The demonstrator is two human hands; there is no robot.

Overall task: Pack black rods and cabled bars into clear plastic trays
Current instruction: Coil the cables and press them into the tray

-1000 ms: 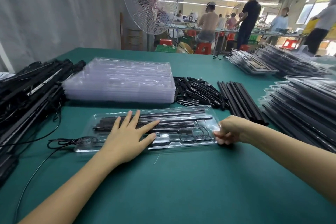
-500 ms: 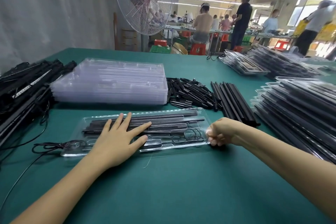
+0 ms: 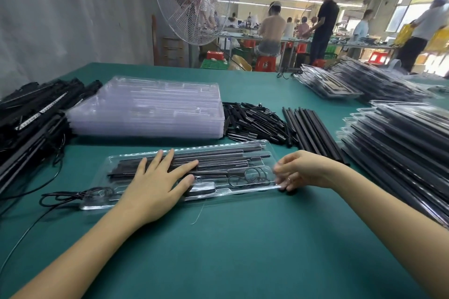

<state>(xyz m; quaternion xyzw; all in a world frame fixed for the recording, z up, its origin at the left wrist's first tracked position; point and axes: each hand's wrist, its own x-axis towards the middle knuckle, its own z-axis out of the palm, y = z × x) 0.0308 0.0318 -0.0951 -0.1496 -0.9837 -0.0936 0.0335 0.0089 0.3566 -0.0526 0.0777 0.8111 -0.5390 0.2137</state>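
Right now pressing the left hand (image 3: 155, 184) flat, fingers spread and straight, on the black rods (image 3: 218, 160) lying lengthwise in the clear tray (image 3: 218, 147) at the near middle of the green surface (image 3: 243, 250). Pinching the tray's right near corner with the right hand (image 3: 303, 170), fingers curled over the rim, fingertips blurred. Inside the tray, beside the rods, a coiled thin cable (image 3: 250, 177) toward the right end; out over the left end, a looped black cable (image 3: 65, 198) trailing onto the surface. Just behind the tray, a stack of empty clear trays (image 3: 150, 109); to its right a heap of short black pieces (image 3: 252, 121), then a row of long black rods (image 3: 313, 131). Far left, a pile of cabled bars (image 3: 31, 116); far right, stacks of filled trays (image 3: 401, 143). Beyond the surface's far edge, a large wire-guarded fan (image 3: 192, 0).
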